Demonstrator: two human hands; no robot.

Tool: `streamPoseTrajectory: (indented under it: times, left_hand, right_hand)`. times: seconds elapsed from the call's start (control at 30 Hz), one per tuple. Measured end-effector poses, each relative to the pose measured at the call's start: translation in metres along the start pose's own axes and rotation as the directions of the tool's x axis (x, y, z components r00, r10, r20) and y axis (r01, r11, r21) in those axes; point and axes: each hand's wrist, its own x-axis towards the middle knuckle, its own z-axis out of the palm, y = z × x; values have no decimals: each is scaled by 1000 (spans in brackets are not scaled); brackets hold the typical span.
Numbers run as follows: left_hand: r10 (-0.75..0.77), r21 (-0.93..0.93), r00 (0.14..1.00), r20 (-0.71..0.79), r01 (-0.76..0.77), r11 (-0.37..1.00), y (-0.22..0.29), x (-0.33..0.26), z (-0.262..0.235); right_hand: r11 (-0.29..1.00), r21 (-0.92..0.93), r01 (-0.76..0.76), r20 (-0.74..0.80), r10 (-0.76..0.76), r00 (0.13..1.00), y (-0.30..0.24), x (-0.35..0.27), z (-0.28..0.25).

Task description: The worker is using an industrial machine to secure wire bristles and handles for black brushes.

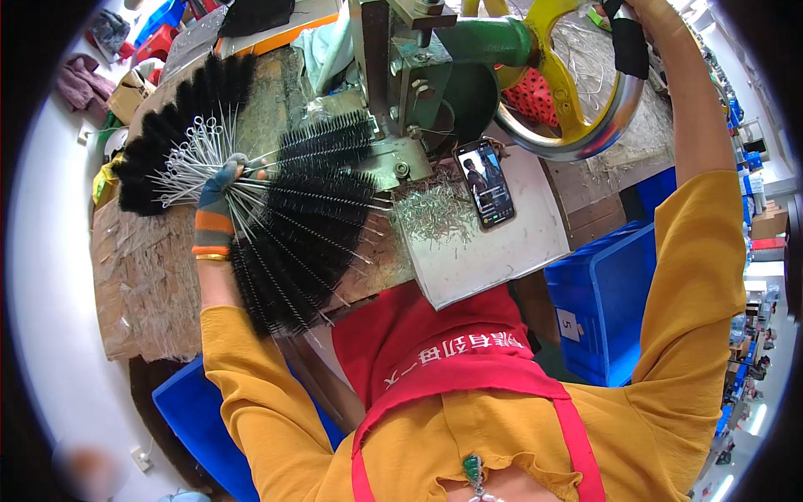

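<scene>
My left hand [219, 191], in a grey glove with an orange striped cuff, is closed round a bunch of black wire brushes [305, 205]. Their twisted metal stems fan out; some end in small loops. Several bristle heads reach right, toward the metal base of a green press [401, 159]. My right arm is stretched up to the press's yellow and chrome handwheel [577, 109]. There my right hand [655, 12] grips the rim beside a black wrapped section; the top edge of the picture cuts off part of the hand.
A phone [485, 186] playing a video lies on a white board [477, 268], next to a heap of short wire pieces [433, 211]. Blue bins [615, 293] stand below the worn wooden bench [138, 276]. A pale cloth [326, 54] lies behind the brushes.
</scene>
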Motion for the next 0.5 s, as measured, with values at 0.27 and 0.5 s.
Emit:
streamPoseTrajectory:
  times: [0.27, 0.5]
  left_hand:
    - [-4, 49, 1000, -25, 5, 999, 0, 4, -3]
    - [24, 53, 998, -57, -21, 998, 0, 3, -4]
  right_hand:
    - [996, 63, -60, -321, 77, 944, 17, -63, 9]
    - [888, 401, 223, -679, 125, 723, 68, -172, 134]
